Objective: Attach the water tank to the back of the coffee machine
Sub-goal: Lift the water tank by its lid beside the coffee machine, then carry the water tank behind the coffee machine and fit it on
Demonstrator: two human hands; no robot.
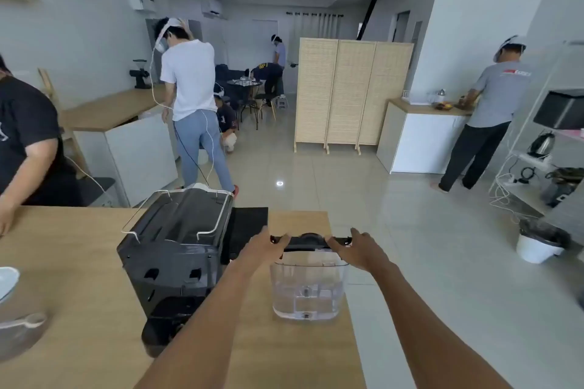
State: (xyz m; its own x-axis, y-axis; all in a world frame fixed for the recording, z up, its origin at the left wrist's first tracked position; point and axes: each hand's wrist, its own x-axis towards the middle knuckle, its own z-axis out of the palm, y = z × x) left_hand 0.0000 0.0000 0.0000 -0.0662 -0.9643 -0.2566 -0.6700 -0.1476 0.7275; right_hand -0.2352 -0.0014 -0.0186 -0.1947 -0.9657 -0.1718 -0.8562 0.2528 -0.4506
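Lower centre of frame: both hands grip the black lid of the water tank [308, 286], left hand [264, 246] and right hand [358, 251] at opposite ends. The tank stands on the wooden table [79, 262], just right of the coffee machine [177, 249], unattached.

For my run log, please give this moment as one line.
step: tank not attached | left hand, right hand: on water tank lid ends | tank: right of coffee machine, apart

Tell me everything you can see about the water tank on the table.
The water tank is a clear plastic container with rounded corners and a black lid. It stands upright on the wooden table, right of the coffee machine, not attached. The left hand and right hand grip the lid's ends. It looks almost empty.
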